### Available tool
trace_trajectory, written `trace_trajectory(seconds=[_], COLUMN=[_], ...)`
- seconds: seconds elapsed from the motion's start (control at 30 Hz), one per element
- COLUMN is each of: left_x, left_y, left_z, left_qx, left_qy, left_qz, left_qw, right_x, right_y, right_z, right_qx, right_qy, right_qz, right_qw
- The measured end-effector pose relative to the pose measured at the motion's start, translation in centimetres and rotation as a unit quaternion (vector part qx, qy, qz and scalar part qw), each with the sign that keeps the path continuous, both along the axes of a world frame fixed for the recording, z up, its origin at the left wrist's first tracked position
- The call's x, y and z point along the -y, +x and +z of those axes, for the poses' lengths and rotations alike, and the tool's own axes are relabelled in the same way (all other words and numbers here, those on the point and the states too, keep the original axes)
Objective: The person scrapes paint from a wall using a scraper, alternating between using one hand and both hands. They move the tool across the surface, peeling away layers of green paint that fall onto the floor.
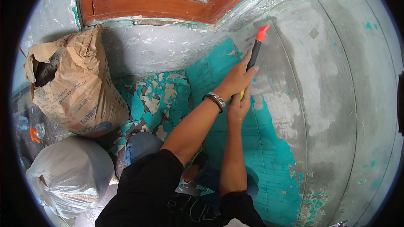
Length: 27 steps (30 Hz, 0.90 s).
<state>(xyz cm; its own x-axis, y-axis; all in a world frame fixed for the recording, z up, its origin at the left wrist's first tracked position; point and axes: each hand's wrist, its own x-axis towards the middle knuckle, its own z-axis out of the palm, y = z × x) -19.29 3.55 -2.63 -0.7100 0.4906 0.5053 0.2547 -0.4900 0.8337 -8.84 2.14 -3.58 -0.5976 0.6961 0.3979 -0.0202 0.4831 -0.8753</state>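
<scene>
A long-handled paint scraper (253,54) with a red head, black grip and some yellow lower down slants up against the wall. My left hand (234,78), with a bracelet at its wrist, is closed around the handle's upper part. Lower down, my right hand (239,107) is closed around the handle's end. The red head meets the grey, stripped part of the wall (290,80); its blade edge is hard to make out. Teal paint (269,155) still covers the wall beside and below my hands, with a ragged edge against the bare grey.
An open, torn brown paper sack (80,88) stands at the left. In front of it sits a tied whitish plastic bag (75,172). Peeled paint flakes (155,96) litter the floor corner. A wooden window frame (168,10) is above. An orange-handled object (34,134) lies far left.
</scene>
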Motion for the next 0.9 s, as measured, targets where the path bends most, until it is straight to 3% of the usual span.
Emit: trace_trajectory(seconds=[0.07, 0.13, 0.23, 0.3, 0.43, 0.5, 0.57, 0.73, 0.9], left_x=[-0.3, 1.3, 0.5, 0.1, 0.4, 0.8, 0.3, 0.6, 0.8], left_y=[0.0, -0.2, -0.1, -0.1, 0.2, 0.5, 0.4, 0.7, 0.7], left_z=[-0.1, 0.1, -1.6, -3.0, -6.1, -8.2, -9.1, -3.9, -3.8], left_qx=[-0.036, 0.069, 0.065, 0.070, 0.086, 0.105, 0.121, 0.035, 0.096], left_qy=[0.030, -0.041, -0.105, -0.114, -0.162, -0.178, -0.190, -0.131, -0.153], left_qz=[0.054, -0.095, -0.066, -0.057, -0.030, -0.022, -0.013, -0.024, -0.059], left_qw=[0.997, 0.992, 0.990, 0.989, 0.983, 0.978, 0.974, 0.991, 0.982], right_x=[-0.3, -0.7, -1.5, -2.3, -1.8, -1.5, -1.2, -0.9, -2.2], right_y=[-0.2, -0.3, -0.1, -0.5, -0.3, 0.5, 1.1, 1.0, 0.6], right_z=[-0.2, -0.8, -3.3, -5.8, -8.1, -8.6, -8.5, -5.7, -6.7], right_qx=[-0.001, -0.001, 0.041, 0.013, 0.051, 0.127, 0.119, 0.035, 0.025], right_qy=[-0.013, -0.026, -0.014, 0.073, 0.080, 0.032, 0.015, 0.000, 0.047], right_qz=[0.008, 0.022, 0.003, -0.012, -0.032, -0.007, -0.004, -0.006, -0.021], right_qw=[1.000, 0.999, 0.999, 0.997, 0.995, 0.991, 0.993, 0.999, 0.998])
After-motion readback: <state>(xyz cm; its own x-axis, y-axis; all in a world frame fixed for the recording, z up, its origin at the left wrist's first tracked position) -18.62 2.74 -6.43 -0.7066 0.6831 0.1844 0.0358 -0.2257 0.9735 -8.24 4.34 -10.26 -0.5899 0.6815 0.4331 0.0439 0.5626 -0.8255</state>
